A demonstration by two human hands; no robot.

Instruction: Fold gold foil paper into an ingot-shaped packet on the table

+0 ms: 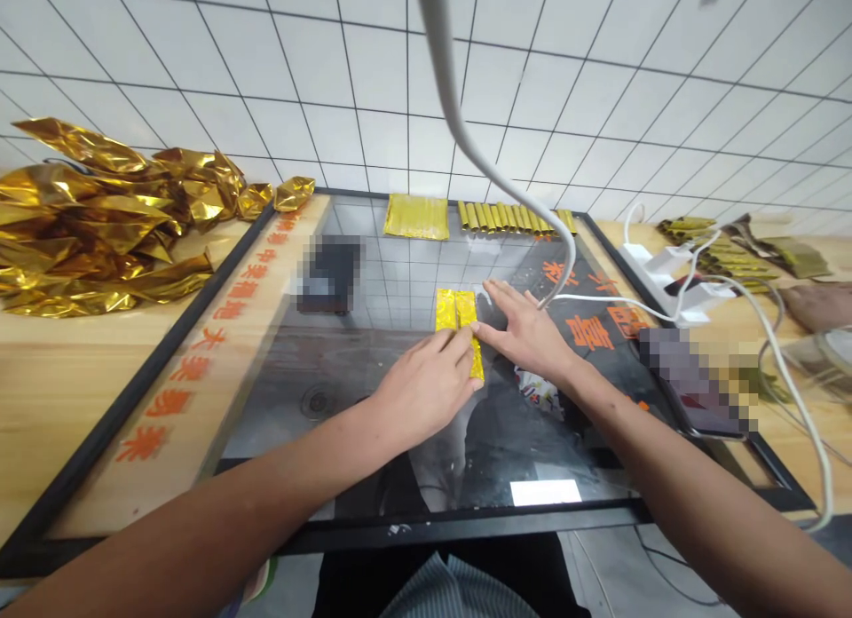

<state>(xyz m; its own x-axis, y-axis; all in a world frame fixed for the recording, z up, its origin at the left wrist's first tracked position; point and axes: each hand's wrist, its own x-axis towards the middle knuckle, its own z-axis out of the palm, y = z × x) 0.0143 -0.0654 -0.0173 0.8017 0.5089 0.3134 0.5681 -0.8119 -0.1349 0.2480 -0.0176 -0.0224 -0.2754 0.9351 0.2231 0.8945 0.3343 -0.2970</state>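
A yellow-gold foil paper strip [454,307] lies on the glass tabletop, with a fold line running along its length. My left hand [426,385] is pressed over its near part, fingers bent and together on the paper, hiding much of that end. Just to the right, my right hand [525,329] rests low over the glass with fingers spread. Its thumb tip touches the strip's right edge beside my left fingers. Farther back lie a flat stack of yellow paper [417,217] and a row of rolled yellow paper tubes [506,217].
Folded gold foil pieces [99,218] pile up at the left. A dark device [329,276] lies on the glass. At the right are a phone [698,387], a white power strip [666,285] and more rolls [732,263]. A white cable [459,130] hangs across the view.
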